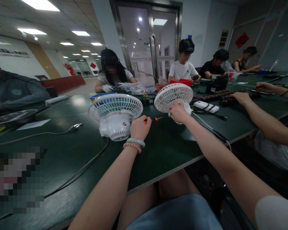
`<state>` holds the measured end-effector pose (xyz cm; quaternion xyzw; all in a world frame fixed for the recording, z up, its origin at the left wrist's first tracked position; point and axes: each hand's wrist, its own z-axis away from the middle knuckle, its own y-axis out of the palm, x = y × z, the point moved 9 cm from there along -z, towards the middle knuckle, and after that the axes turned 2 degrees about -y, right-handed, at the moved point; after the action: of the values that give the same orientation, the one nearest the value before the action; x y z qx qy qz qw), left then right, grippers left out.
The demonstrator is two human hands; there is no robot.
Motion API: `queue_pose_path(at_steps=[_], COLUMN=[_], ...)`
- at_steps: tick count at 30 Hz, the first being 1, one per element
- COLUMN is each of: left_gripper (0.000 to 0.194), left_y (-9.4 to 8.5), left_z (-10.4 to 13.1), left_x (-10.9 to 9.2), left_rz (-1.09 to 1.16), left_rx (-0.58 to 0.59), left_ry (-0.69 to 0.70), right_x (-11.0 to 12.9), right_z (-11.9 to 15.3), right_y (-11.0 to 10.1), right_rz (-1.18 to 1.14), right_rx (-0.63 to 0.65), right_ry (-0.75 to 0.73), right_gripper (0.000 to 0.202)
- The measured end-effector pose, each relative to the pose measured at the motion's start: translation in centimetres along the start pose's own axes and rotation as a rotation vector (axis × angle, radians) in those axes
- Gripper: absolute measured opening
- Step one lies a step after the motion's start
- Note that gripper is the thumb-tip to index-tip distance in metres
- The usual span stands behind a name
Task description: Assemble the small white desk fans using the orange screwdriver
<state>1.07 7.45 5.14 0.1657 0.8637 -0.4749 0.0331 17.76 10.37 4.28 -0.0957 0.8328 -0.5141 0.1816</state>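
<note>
Here, a white fan (174, 97) stands tilted on the surface (156, 159), with its rear towards the wearer. The right hand (179, 112) has its fingers curled on the back of it, the grip drawn in on the housing. The left hand (140, 127) has its grip closed around an orange-and-black screwdriver (155, 119); the thin shaft points at the fan, though whether the tip touches it cannot be told.

Just beside the left hand, a second white fan (115, 127) rests on its rear housing, partly hidden by that hand, and a grey cord (96, 156) runs from beneath it towards the near left. Another cord ends in a metal-pronged plug (76, 126) farther left. To the right of the held fan lies a white elongated box (206, 107) with a dark cord across it. Behind the fans are a red tray (181, 81) and clear plastic bags (136, 88).

The surface is dark green, glossy and pale-edged. At the right, a neighbour's hand (242, 97) rests by dark strips (213, 95); more people sit along the far side, one wearing white gloves (107, 88). Beyond them are metal-framed glass doors (136, 41), white walls and, at left, lit ceiling panels (42, 4).
</note>
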Motion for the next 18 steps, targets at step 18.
queue_pose_path(at_steps=[18], left_gripper=[0.038], left_y=[-0.6], left_z=[0.23], left_x=[-0.68], left_rz=[-0.036], left_rx=[-0.001], left_ry=[0.021], right_x=[-0.32], right_z=[0.34], right_y=[0.2], right_rz=[-0.061], right_rx=[0.04], right_ry=[-0.025], right_gripper=[0.022])
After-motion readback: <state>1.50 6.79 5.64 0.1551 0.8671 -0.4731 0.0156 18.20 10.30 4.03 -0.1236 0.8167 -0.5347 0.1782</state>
